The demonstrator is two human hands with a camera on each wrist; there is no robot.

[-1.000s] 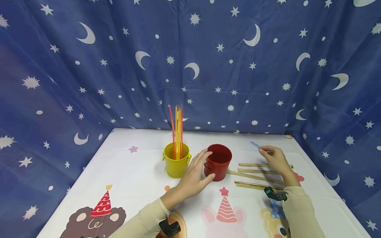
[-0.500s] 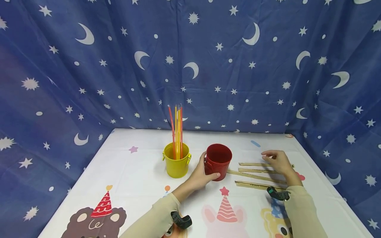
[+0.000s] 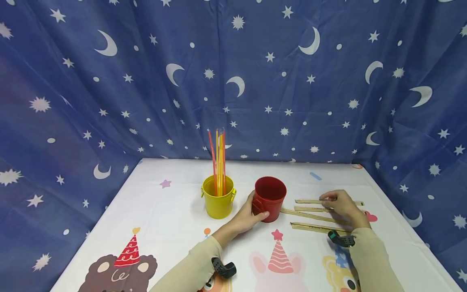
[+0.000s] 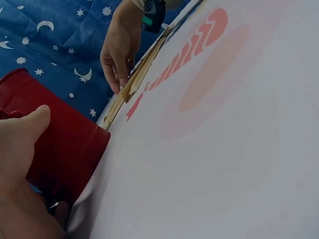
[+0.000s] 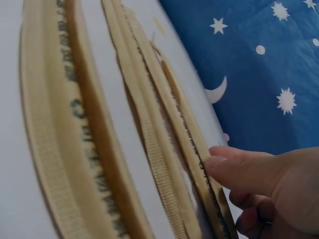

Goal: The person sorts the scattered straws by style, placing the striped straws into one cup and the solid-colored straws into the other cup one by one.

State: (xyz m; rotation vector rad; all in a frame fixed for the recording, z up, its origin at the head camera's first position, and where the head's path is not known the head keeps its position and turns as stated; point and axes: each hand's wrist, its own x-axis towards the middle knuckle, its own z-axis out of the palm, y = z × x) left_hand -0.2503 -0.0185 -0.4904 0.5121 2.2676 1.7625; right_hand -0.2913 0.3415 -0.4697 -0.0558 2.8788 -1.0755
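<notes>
My left hand [image 3: 244, 217] grips a red metal bucket [image 3: 270, 202] standing on the table, the thumb [image 4: 37, 119] on its near side and the fingers behind it. The bucket's mouth faces up, its inside dark red. To its right, my right hand [image 3: 341, 202] reaches down to the farthest of several long slim beige packets, like paper-wrapped straws. Its thumb [image 5: 224, 169] and forefinger meet at the edge of that straw [image 5: 192, 137], which still lies flat. In the left wrist view, the right fingertips point down at the straws [image 4: 130, 89].
A yellow bucket [image 3: 218, 206] with red and yellow film-wrapped sticks [image 3: 219, 162] stands left of the red one. The nearer beige straws [image 3: 315, 217] lie side by side, left ends near the red bucket. A blue star-patterned curtain [image 3: 233, 81] hangs behind the white printed tablecloth [image 3: 175, 227].
My left hand has come from beside the red bucket to a grip round it. My right hand has dropped toward me, from above the table's printed blue mark to the farthest straw.
</notes>
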